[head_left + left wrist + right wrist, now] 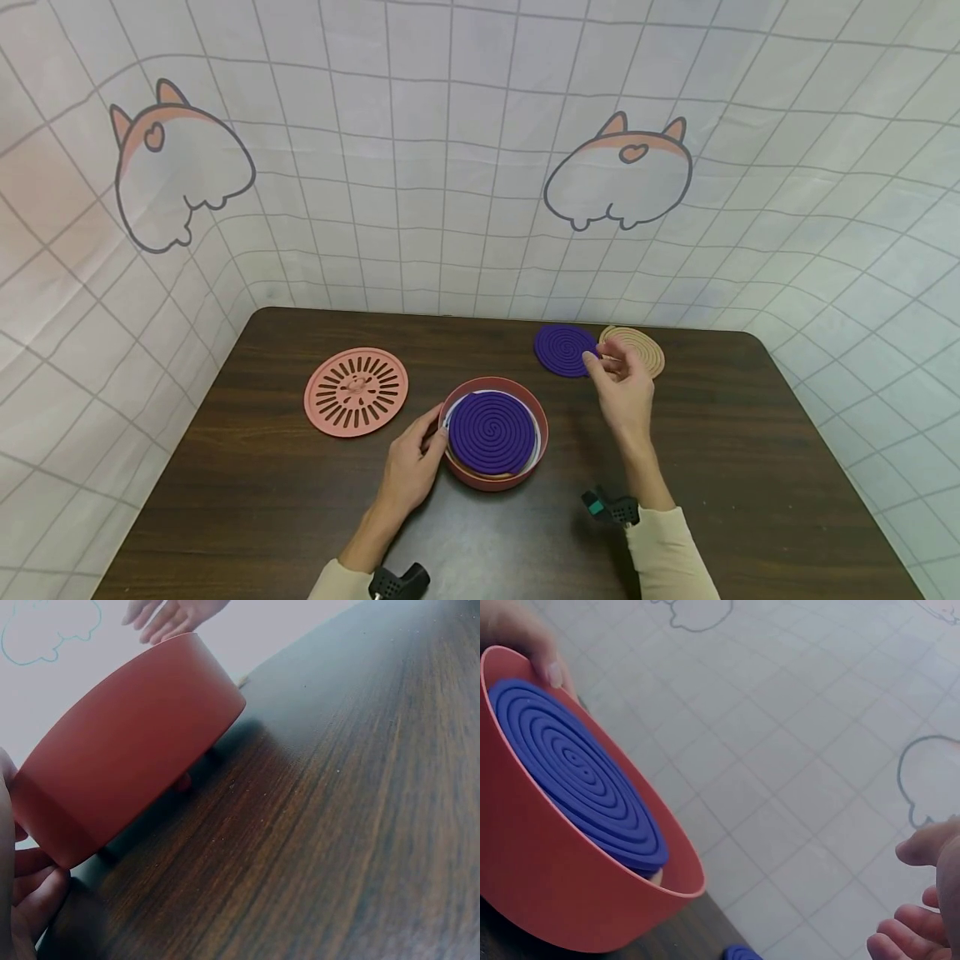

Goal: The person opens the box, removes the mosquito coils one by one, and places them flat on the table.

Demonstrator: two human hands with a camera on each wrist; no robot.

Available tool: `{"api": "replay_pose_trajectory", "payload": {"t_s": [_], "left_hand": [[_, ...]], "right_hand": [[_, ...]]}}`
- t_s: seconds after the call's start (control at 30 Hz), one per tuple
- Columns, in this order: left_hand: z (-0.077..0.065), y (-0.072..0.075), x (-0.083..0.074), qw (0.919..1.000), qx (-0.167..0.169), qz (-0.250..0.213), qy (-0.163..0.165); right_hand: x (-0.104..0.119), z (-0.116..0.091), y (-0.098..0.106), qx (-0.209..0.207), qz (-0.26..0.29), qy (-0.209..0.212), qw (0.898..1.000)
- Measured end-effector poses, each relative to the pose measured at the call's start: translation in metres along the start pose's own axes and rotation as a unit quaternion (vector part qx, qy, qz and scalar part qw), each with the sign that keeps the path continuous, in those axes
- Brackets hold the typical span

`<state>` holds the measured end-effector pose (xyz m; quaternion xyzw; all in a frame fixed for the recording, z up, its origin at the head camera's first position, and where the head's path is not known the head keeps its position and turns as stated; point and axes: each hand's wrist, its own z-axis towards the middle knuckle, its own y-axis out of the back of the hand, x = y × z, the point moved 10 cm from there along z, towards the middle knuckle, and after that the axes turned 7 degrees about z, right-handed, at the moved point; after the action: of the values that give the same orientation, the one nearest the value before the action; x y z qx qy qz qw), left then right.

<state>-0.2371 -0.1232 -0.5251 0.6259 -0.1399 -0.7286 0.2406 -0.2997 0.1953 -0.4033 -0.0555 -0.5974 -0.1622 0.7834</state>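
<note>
My left hand (411, 463) grips the left side of a round red box (542, 433), with the thumb at its rim and the other fingers along the outer wall. Inside the box lies a purple mosquito coil (491, 432), with a pale edge showing around it. My right hand (624, 382) hovers over the back right of the table, its fingers loosely bent and nothing held in them. Close to its fingertips are a second purple coil (562, 348) and a beige coil (647, 350), the latter partly hidden behind the hand.
A pink slotted round lid (356, 392) lies on the dark wooden table (247, 500), left of the box. A white grid-patterned cloth (405, 183) with cartoon drawings hangs behind the table and along both sides.
</note>
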Motion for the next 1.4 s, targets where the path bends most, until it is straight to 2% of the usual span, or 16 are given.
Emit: {"api": "replay_pose_trajectory", "payload": {"t_s": [0.13, 0.33, 0.47, 0.6, 0.77, 0.97, 1.27, 1.4], "left_hand": [[0.000, 0.000, 0.000, 1.0000, -0.002, -0.001, -0.002], [0.001, 0.000, 0.001, 1.0000, -0.005, -0.001, -0.002], [0.000, 0.000, 0.000, 1.0000, -0.005, 0.001, -0.002], [0.000, 0.001, -0.003, 0.9999, -0.009, 0.003, -0.011], [0.000, 0.002, -0.006, 0.9996, -0.012, 0.004, -0.024], [0.000, 0.001, -0.002, 0.9999, -0.004, 0.005, -0.008], [0.001, -0.001, 0.000, 1.0000, 0.001, 0.003, -0.006], [0.001, -0.002, 0.000, 1.0000, 0.003, 0.001, -0.005]], "right_hand": [[-0.009, -0.001, -0.006, 0.013, 0.006, -0.007, 1.000], [-0.038, 0.003, -0.010, 0.023, 0.014, -0.021, 0.999], [-0.044, 0.001, -0.015, 0.036, 0.016, -0.030, 0.999], [-0.038, -0.004, -0.021, 0.054, 0.016, -0.044, 0.997], [-0.014, -0.015, -0.029, 0.077, -0.005, -0.036, 0.996], [0.003, -0.023, -0.036, 0.098, -0.030, -0.016, 0.995], [0.007, -0.031, -0.049, 0.128, -0.046, 0.008, 0.991], [-0.018, -0.028, -0.054, 0.136, -0.051, 0.016, 0.989]]}}
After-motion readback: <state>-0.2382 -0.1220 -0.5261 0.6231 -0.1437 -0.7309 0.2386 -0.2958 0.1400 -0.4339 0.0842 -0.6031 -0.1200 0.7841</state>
